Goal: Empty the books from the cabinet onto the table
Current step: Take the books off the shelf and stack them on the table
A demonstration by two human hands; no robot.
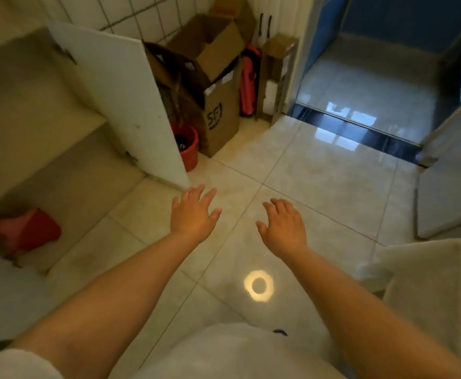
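From the head view, both arms reach forward over the glossy cream tiled floor (292,165). The left hand (192,212) and the right hand (284,228) are both spread, fingers straight and apart, palms down, holding nothing and touching nothing.

At the left edge stands the low beige cabinet (32,110), its white door (120,99) swung wide open. The upper shelf shows bare. On the lower shelf, near its front left corner, lies one red, soft-edged object (28,231); it is too blurred to tell whether it is a book. No other book shows, and no table can be made out; only a pale, cloth-like surface (429,269) enters at the right edge.

My judgement is that the task is late, or between carries: the hands are free and the cabinet looks nearly cleared. The next move likely calls for turning left, bending down to the lower shelf and gripping the red object, if it is a book, then carrying it off to the table.

Beyond the door, against the tiled wall, an open brown cardboard box (213,77) stands with its flaps up; its inside is not visible. Beside it sits a red plastic bucket (189,149) with something dark inside, partly hidden by the door. A red-pink folded item (248,86) leans just beside the box.
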